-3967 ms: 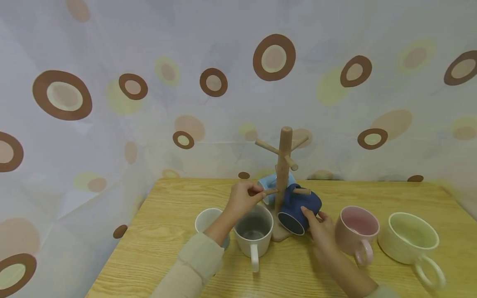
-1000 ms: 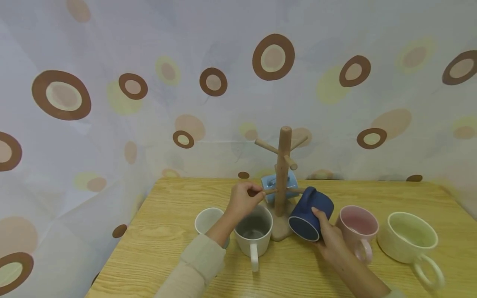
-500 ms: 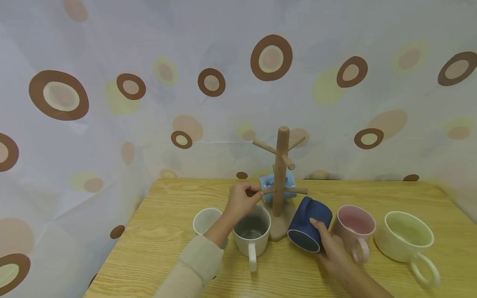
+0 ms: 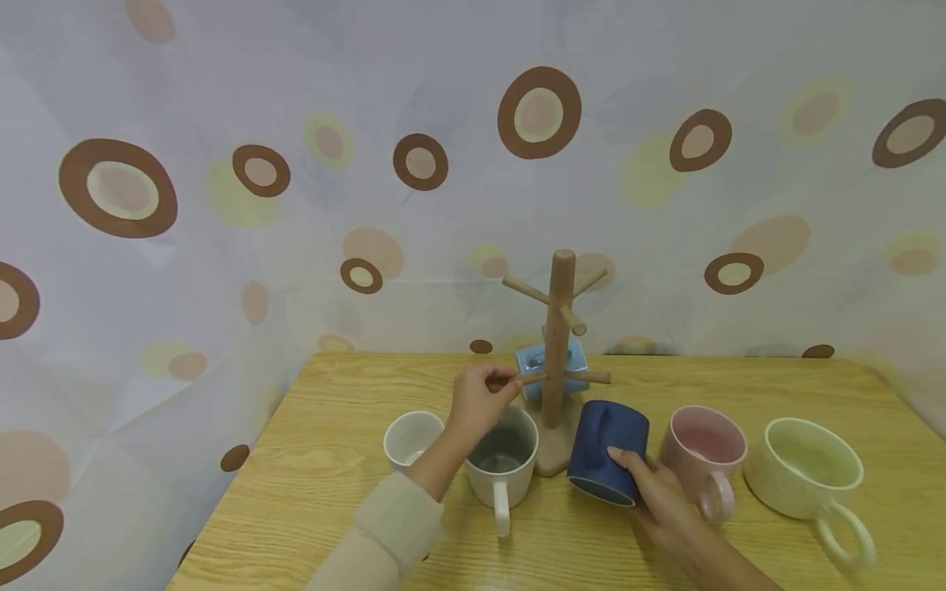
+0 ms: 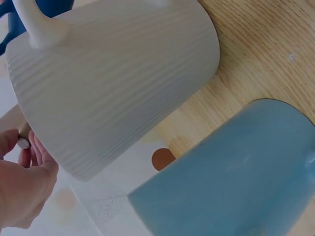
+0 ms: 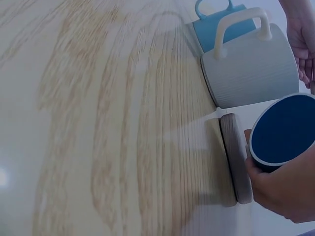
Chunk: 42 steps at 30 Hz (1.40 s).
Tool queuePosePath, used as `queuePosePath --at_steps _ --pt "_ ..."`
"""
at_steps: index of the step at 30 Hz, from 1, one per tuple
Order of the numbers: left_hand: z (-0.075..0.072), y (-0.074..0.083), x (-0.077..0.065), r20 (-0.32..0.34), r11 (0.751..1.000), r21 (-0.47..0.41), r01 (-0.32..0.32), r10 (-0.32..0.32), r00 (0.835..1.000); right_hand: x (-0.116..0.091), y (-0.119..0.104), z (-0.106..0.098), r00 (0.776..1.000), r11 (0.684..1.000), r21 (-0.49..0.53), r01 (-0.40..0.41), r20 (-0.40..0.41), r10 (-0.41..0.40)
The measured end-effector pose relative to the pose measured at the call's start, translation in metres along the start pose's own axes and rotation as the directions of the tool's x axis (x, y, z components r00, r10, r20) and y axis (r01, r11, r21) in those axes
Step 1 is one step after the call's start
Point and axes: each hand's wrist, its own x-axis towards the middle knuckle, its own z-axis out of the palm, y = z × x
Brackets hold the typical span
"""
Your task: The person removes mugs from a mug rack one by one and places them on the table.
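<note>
My right hand (image 4: 658, 492) grips a dark blue mug (image 4: 602, 447) in front of the wooden mug tree (image 4: 557, 345), thumb on its side near the handle. The mug is tilted, and its round end with a pale edge shows in the right wrist view as a blue disc (image 6: 284, 130). My left hand (image 4: 479, 404) pinches the tip of the tree's lower left peg (image 4: 534, 378); the left wrist view shows that peg end (image 5: 23, 142) between thumb and fingers. Behind the trunk, a light blue mug (image 4: 575, 359) sits at the lower pegs.
Under my left forearm stand a grey-white ribbed mug (image 4: 502, 484) and a blue mug with white inside (image 4: 409, 435). To the right are a pink mug (image 4: 702, 447) and a wide pale green mug (image 4: 801, 472). A patterned cloth (image 4: 443, 82) hangs behind the wooden table (image 4: 318, 476).
The dark blue mug came away from the lower right peg, moving right and then down towards me in my right hand. The light blue mug shifted slightly. My left hand stayed on its peg.
</note>
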Motion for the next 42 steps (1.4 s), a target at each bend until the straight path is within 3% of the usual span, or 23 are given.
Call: queuePosePath --at_steps 8,12,15,17,20,23,25,27,30,34,39,42 --pt "0.001 0.004 -0.007 -0.098 0.997 -0.042 0.065 -0.069 0.993 0.003 0.002 -0.004 0.996 0.994 -0.084 0.076 0.062 -0.071" --pt "0.001 0.004 -0.011 -0.182 0.992 -0.063 0.109 -0.119 0.976 0.006 0.004 -0.007 0.985 0.984 -0.112 0.135 0.126 -0.121" --pt "0.003 0.006 -0.015 -0.224 0.990 -0.095 0.108 -0.127 0.966 0.006 0.004 -0.009 0.977 0.977 -0.122 0.176 0.147 -0.158" --pt "0.005 0.009 -0.018 -0.216 0.988 -0.120 0.093 -0.117 0.969 0.006 0.003 -0.010 0.970 0.972 -0.115 0.206 0.153 -0.188" --pt "0.009 0.014 -0.024 -0.154 0.984 -0.156 0.090 -0.115 0.981 0.004 0.001 -0.010 0.961 0.967 -0.107 0.233 0.175 -0.212" --pt "0.013 0.022 -0.032 -0.047 0.971 -0.195 0.141 -0.153 0.987 0.002 -0.002 -0.009 0.955 0.964 -0.097 0.247 0.191 -0.226" --pt "0.015 0.027 -0.038 0.048 0.955 -0.227 0.191 -0.184 0.982 0.001 -0.003 -0.008 0.953 0.963 -0.098 0.250 0.198 -0.227" --pt "0.017 0.032 -0.043 0.159 0.926 -0.275 0.257 -0.219 0.963 0.000 -0.004 -0.007 0.951 0.961 -0.094 0.258 0.200 -0.236" --pt "0.021 0.038 -0.049 0.315 0.857 -0.354 0.374 -0.267 0.911 0.000 -0.005 -0.006 0.943 0.956 -0.086 0.281 0.212 -0.258" --pt "0.029 0.041 -0.053 0.428 0.778 -0.400 0.484 -0.308 0.850 0.001 -0.004 -0.007 0.931 0.945 -0.083 0.316 0.216 -0.293" --pt "0.039 0.042 -0.055 0.462 0.718 -0.443 0.537 -0.331 0.823 0.002 -0.003 -0.007 0.928 0.940 -0.093 0.329 0.217 -0.303" --pt "0.041 0.042 -0.058 0.460 0.696 -0.471 0.542 -0.331 0.824 0.002 -0.002 -0.008 0.921 0.939 -0.084 0.333 0.241 -0.305"
